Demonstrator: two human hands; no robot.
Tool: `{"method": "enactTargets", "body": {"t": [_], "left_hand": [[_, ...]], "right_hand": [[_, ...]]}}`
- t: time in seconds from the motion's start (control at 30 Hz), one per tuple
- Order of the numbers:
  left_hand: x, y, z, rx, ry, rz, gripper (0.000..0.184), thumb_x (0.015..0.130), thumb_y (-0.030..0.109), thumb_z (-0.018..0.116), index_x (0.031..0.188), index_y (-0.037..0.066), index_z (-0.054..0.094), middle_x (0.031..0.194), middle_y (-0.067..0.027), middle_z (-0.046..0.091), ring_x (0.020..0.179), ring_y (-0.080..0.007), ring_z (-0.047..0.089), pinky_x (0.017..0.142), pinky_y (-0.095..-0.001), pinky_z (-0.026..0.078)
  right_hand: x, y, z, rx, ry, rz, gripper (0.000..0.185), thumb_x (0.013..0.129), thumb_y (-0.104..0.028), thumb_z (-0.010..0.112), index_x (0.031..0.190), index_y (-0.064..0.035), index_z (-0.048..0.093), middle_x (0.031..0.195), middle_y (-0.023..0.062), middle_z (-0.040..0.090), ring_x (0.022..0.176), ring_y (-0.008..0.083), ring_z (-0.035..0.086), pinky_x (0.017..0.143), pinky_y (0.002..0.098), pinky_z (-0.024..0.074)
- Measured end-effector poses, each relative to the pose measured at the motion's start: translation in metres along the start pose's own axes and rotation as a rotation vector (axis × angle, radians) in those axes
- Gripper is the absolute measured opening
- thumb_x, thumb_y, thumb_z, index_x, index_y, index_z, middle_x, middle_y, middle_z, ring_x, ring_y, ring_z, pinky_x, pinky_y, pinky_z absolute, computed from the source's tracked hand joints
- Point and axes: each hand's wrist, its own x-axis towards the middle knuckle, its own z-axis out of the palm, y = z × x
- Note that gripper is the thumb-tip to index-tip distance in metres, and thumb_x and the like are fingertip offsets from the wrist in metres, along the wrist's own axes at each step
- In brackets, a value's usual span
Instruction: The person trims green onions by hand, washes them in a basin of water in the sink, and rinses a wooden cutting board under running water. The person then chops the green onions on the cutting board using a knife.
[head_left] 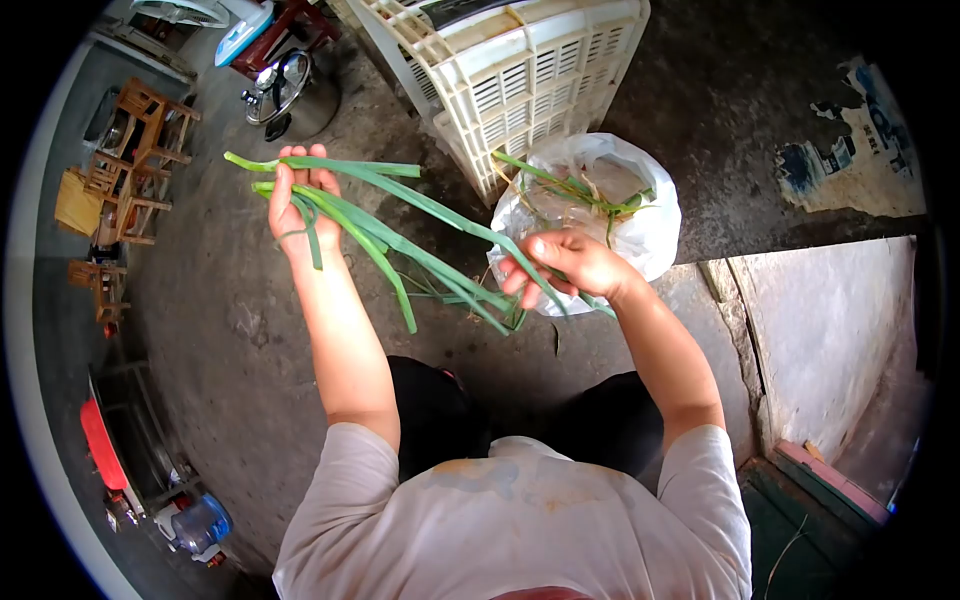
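Long green onions (390, 245) stretch between my two hands, their pale ends at the left and their leaf tips at the right. My left hand (300, 200) is closed around them near the pale ends. Over by the leaf tips, my right hand (575, 265) has its thumb and fingers pinched on a green leaf. Behind that hand stands an open white plastic bag (655, 225) with green and dry yellowish leaf scraps (590, 195) in it. A few loose scraps lie on the floor below the leaves.
A white plastic crate (530, 75) stands just beyond the bag. Farther off are a metal pot (300, 100) and small wooden chairs (140, 150). At the lower left is a water jug (200, 522). A torn sheet (855, 155) lies at the right.
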Motion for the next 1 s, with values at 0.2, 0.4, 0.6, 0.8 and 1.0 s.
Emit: {"method": "enactTargets", "body": {"t": [0.2,0.4,0.6,0.8,1.0], "left_hand": [[-0.004,0.006,-0.002,-0.023,0.069,0.078,0.020,0.088,0.016,0.051,0.105,0.006,0.055,0.102,-0.0062,0.060,0.102,-0.0235,0.056,0.073,-0.0322,0.052],[-0.006,0.026,0.002,-0.071,-0.061,0.221,0.020,0.089,0.019,0.051,0.105,0.007,0.055,0.104,-0.0056,0.060,0.096,-0.0209,0.057,0.070,-0.0319,0.050],[-0.028,0.027,0.046,0.208,-0.060,0.249,0.023,0.089,0.020,0.049,0.106,0.005,0.054,0.103,-0.0073,0.059,0.093,-0.0219,0.058,0.078,-0.0362,0.047],[-0.046,0.023,0.071,0.387,-0.113,0.232,0.021,0.088,0.015,0.048,0.105,0.004,0.052,0.088,-0.0095,0.055,0.079,-0.0211,0.053,0.081,-0.0401,0.042],[-0.047,0.007,0.079,0.629,-0.122,0.095,0.021,0.082,0.010,0.055,0.101,0.001,0.053,0.068,-0.0045,0.049,0.062,-0.0143,0.048,0.060,-0.0300,0.040]], "right_hand": [[-0.018,0.019,-0.013,-0.081,0.208,-0.043,0.031,0.089,-0.030,0.052,0.077,-0.0031,0.061,0.063,0.0044,0.059,0.054,0.0100,0.053,0.049,0.0225,0.0418],[-0.008,-0.003,-0.063,0.407,0.905,-0.568,0.026,0.093,-0.029,0.044,0.085,-0.0064,0.055,0.062,-0.0018,0.048,0.054,0.0086,0.042,0.052,0.0207,0.0370],[0.024,0.030,-0.115,-1.365,0.825,-0.177,0.026,0.082,-0.019,0.058,0.106,-0.0121,0.058,0.094,0.0068,0.060,0.087,0.0231,0.058,0.075,0.0350,0.0460],[0.045,0.075,-0.060,-1.480,0.561,-0.559,0.020,0.073,-0.013,0.060,0.093,-0.0152,0.063,0.101,0.0024,0.059,0.097,0.0217,0.053,0.083,0.0399,0.0402],[0.045,0.134,-0.035,-1.922,0.087,0.124,0.014,0.079,-0.018,0.052,0.085,-0.0149,0.064,0.101,0.0019,0.060,0.103,0.0205,0.051,0.095,0.0443,0.0321]]}}
